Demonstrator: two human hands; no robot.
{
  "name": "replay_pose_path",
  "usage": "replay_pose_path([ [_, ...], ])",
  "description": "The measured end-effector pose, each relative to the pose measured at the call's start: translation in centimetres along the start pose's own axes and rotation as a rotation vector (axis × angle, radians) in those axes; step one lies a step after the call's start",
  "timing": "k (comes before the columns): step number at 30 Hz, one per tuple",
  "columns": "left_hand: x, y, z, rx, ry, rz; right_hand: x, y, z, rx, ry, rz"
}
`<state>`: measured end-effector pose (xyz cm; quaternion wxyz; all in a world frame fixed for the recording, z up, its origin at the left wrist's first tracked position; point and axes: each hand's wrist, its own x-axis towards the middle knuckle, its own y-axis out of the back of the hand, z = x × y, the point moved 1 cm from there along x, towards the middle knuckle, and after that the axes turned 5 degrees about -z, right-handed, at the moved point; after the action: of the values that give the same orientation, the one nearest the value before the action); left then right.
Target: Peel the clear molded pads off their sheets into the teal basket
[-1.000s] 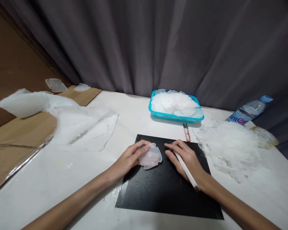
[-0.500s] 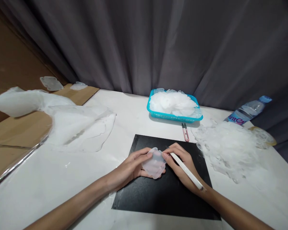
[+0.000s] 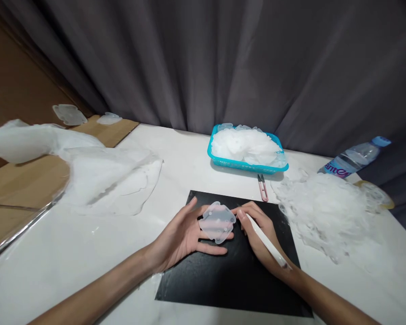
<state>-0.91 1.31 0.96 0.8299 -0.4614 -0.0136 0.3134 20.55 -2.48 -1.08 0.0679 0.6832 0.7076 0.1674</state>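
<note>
At lower centre I see the left hand spread open, thumb lifted, a translucent white notched plastic piece resting on its fingers; the right hand grips a slim white pen-shaped tool over the black rectangular mat.

Centre frame: the plastic piece lies across the left hand, the tool in the right hand just beside it, mat beneath! Upper centre, the filled basket, snips before it. Right side: pile, bottle behind. Left: sheeting across cardboard and counter. Curtain behind all!
</note>
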Motion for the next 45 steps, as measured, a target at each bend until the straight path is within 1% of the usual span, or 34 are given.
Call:
replay_pose_path([
  [6, 0.2, 0.03, 0.17, -0.061, -0.01, 0.009, 0.1, 0.03, 0.21, -0.01, -0.012, -0.013],
  [17, 0.3, -0.03, -0.01, -0.064, -0.015, -0.017, -0.03, 0.21, 0.26, -0.024, 0.023, -0.047],
  [22, 0.26, -0.07, -0.08, -0.069, -0.026, -0.033, 0.07, 0.15, 0.43, -0.039, 0.03, -0.04],
  [28, 0.3, -0.05, -0.07, -0.071, -0.024, -0.022, 0.11, 0.07, 0.65, -0.035, 0.042, -0.022],
  [35, 0.25, -0.27, 0.1, -0.056, -0.022, -0.01, 0.19, -0.09, 0.5, -0.033, 0.024, -0.002],
  [45, 0.26, -0.1, -0.01, -0.06, -0.034, -0.057, 0.1, -0.17, 0.6, -0.03, 0.053, -0.039],
])
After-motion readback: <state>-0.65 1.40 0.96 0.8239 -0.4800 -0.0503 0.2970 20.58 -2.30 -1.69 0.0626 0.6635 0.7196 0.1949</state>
